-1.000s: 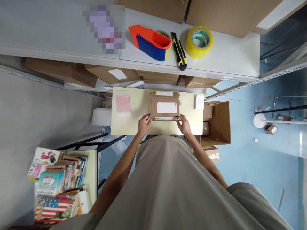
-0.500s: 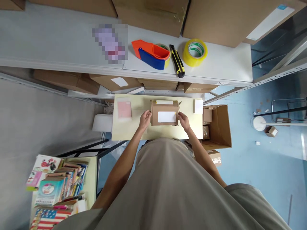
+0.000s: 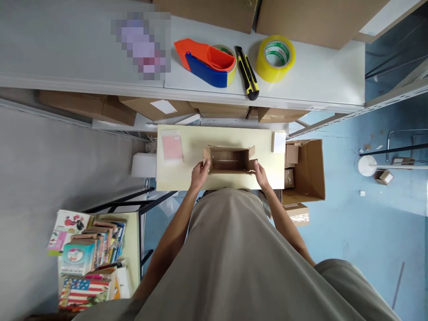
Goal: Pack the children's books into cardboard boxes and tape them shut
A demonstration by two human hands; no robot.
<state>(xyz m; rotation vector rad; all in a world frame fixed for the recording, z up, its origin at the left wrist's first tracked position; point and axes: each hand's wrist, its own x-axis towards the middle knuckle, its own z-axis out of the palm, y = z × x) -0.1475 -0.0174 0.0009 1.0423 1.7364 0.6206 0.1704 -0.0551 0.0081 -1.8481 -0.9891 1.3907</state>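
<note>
Head view, looking straight down my front: I have a small brown cardboard box (image 3: 229,160) between both hands on the pale yellow desk (image 3: 197,178), its open side facing up at me so I can see into the hollow. My left hand (image 3: 199,173) is curled around the box's left end, fingers closed on the near corner and the side flap. My right hand (image 3: 261,174) does the same on the right end, grip closed on that corner, where a short flap sticks out. Holding it at both ends squares it up and stops it sliding on the smooth top. The box sits at the middle of the desk, close to the near edge, right in front of my body.

To its left lies a flat pink packet in a clear sleeve (image 3: 172,147), apart from the box. At the desk's right end rests a small white pad (image 3: 278,142). Just past that edge, on the blue floor, stands a large open brown carton (image 3: 312,169) with smaller boxes inside, within easy arm's reach.

Above the desk runs a white shelf (image 3: 317,76) carrying an orange and blue tape dispenser (image 3: 204,62), a yellow and black utility knife (image 3: 247,72) just beside it, and a yellow roll of packing tape (image 3: 275,58). Down to my left, a stack of colourful books (image 3: 87,263) fills a second small desk.
</note>
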